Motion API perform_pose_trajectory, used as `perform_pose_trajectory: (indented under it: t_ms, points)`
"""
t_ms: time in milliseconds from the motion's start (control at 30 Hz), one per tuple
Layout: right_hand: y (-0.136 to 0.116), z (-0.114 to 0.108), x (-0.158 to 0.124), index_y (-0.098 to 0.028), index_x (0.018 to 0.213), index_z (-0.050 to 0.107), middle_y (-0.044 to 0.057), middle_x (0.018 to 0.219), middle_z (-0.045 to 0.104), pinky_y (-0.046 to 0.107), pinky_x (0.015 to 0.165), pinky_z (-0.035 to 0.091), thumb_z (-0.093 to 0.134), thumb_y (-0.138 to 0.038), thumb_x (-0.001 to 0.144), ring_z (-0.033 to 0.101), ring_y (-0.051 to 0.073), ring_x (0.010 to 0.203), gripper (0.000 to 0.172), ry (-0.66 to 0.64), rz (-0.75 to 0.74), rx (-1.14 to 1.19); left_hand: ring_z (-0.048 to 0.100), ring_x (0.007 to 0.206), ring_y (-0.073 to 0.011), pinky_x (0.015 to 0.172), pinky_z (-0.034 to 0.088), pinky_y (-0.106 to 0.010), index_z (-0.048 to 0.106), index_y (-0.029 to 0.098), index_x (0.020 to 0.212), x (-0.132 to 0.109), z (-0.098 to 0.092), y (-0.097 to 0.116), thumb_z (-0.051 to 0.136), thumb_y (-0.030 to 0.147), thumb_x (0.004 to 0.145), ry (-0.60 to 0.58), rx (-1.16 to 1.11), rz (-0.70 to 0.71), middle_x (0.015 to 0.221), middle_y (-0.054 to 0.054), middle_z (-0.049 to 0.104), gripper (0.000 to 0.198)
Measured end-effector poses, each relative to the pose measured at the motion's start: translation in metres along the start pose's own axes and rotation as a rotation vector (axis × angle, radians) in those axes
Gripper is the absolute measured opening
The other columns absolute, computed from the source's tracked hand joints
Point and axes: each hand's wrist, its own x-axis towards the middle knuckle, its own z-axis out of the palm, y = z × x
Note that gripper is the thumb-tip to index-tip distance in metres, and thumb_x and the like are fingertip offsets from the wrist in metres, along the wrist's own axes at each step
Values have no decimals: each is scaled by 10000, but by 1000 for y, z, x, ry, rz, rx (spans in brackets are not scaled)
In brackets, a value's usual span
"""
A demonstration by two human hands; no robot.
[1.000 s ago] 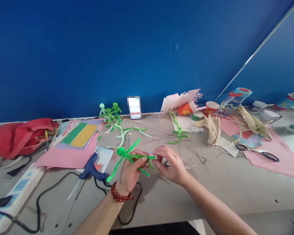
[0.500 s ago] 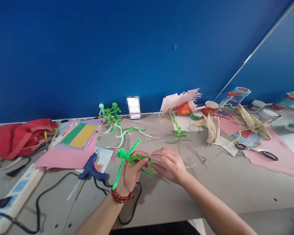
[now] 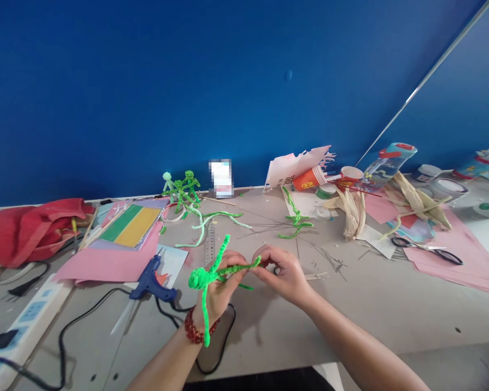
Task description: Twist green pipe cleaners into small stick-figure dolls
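The left hand (image 3: 219,287) curls around a green pipe-cleaner figure (image 3: 198,279), steadying it. The right hand (image 3: 283,274) pinches its outstretched arm's tip.

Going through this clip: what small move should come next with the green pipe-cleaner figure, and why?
Probably the right hand should bend the straight arm of the green pipe-cleaner figure: its tip sits at those fingers, while the left hand holds the body.

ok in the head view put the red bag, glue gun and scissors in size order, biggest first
1. Red bag, clearly the largest.
2. Glue gun and scissors: too close to rank. The scissors look longer but slimmer, and the glue gun sits nearer the camera, which may flatter it.
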Motion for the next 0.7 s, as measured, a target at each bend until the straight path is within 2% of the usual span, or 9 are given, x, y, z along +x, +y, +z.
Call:
perform_pose_trajectory:
  t_ms: [200,267,333,400,467,533,633,700]
  points:
    - [2,2,-1,-175,721,552,-19,647,569,215,547,429,735,-354,774,515,93,560,262,-80,471,533,609,784,-168,758,473,-310,643,216,814,0,-1,-3,628,209,845,-45,37,62,798,-12,638,35]
    - [3,3,-1,-175,720,535,-18,631,579,212,544,434,741,-363,767,510,89,541,283,-107,579,635,607,805,-174,776,468,-314,649,218,818,-1,0,-6,634,206,834,-54,10,36,808,-15,640,26]
    - [3,3,-1,-181,717,513,-21,616,569,212,540,436,718,-389,785,508,92,537,300,-108,624,660,595,809,-178,768,463,-311,652,212,802,-2,2,-9,635,215,826,-55,-35,-50,810,-20,634,30]
    - [1,1,0,-186,735,522,-18,635,560,220,554,444,654,-415,838,512,99,556,284,-47,548,569,574,775,-171,724,460,-297,650,202,791,-3,3,-11,636,229,817,-44,-131,-172,798,-21,619,40]
    - [-2,-4,1,-190,803,568,10,740,588,238,594,464,599,-387,882,537,116,624,215,60,353,362,552,726,-158,681,455,-283,648,187,784,-3,5,-11,648,243,803,-34,-260,-287,789,-22,605,59]
    - [-5,-9,3,-199,903,608,52,882,622,265,646,487,582,-309,893,581,151,747,114,115,111,126,545,702,-149,664,456,-280,647,171,775,-1,6,-8,675,253,775,-19,-396,-378,793,-26,604,87]
    - [-6,-15,6,-207,967,631,92,991,656,306,718,516,576,-196,884,617,198,913,100,53,-191,-129,551,675,-138,645,458,-272,642,155,754,2,7,-1,723,252,722,0,-577,-491,786,-28,611,131]
    - [-4,-15,7,-210,967,634,89,968,684,320,744,526,569,-154,886,638,197,908,118,-9,-312,-225,550,659,-125,639,456,-260,635,155,736,4,8,2,749,241,696,-3,-653,-533,765,-19,612,149]
